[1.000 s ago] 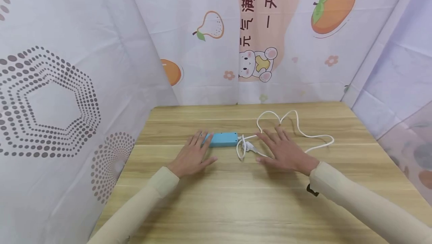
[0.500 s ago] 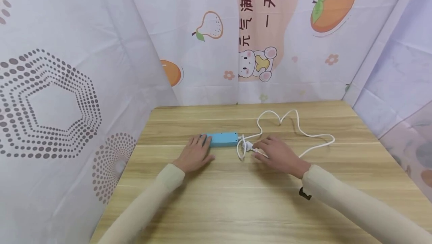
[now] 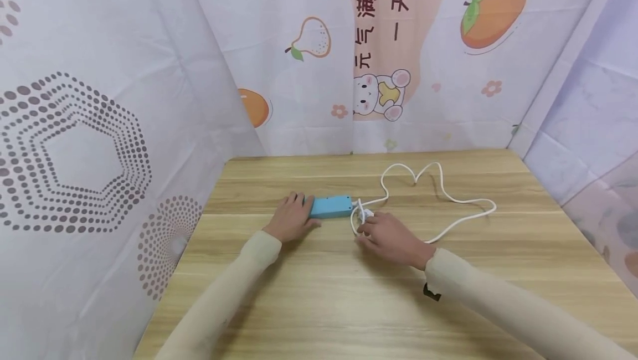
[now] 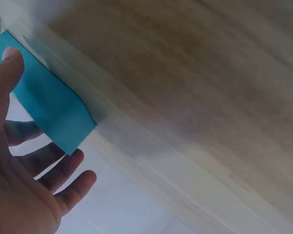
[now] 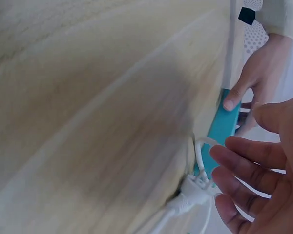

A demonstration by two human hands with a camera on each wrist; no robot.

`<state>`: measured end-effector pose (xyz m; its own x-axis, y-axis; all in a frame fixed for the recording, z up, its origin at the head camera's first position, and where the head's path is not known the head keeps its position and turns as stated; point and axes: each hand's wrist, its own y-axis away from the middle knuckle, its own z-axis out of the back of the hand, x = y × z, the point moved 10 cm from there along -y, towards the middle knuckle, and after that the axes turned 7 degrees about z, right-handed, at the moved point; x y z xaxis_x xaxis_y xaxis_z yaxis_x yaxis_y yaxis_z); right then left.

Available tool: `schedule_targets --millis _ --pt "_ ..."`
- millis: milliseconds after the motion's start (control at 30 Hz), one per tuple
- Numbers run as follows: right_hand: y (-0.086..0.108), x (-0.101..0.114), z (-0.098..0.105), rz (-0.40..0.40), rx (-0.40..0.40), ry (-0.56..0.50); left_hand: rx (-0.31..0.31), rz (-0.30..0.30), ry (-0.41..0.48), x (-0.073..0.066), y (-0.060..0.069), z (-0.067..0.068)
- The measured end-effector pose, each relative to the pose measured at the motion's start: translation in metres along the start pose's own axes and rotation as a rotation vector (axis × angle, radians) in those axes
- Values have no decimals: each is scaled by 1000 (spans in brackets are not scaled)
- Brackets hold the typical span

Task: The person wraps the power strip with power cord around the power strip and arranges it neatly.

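A blue power strip (image 3: 331,206) lies on the wooden table, its white cord (image 3: 466,201) leaving from the right end. My left hand (image 3: 291,217) holds the strip's left end. In the left wrist view the thumb (image 4: 13,61) lies against one side and the other fingers are at the opposite side. The white plug (image 5: 193,192) rests beside the strip's right end, near a small loop of cord. Just over the plug is my right hand (image 3: 391,238), its fingers loosely bent with nothing between them. From the head view the hand partly hides plug and cord.
The cord runs in a wide, wavy loop over the right part of the wooden table (image 3: 319,304). White printed curtains (image 3: 299,99) stand behind the table and on both sides. A dark band (image 3: 431,292) shows under the right sleeve.
My right hand has moved left and down toward the plug, its spread fingers now bent. My left hand has closed from lying spread at the strip's end to holding it.
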<state>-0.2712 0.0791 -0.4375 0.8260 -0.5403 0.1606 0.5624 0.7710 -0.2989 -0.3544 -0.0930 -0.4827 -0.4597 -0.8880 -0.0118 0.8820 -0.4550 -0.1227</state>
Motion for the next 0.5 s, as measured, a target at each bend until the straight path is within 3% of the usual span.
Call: schedule_targets --millis 200,500 --pt "-1 -4 -16 -56 11 -45 -10 21 -33 2 -3 -6" --pt "4 -33 -24 -319 -22 -190 18 54 -14 1 -4 -10"
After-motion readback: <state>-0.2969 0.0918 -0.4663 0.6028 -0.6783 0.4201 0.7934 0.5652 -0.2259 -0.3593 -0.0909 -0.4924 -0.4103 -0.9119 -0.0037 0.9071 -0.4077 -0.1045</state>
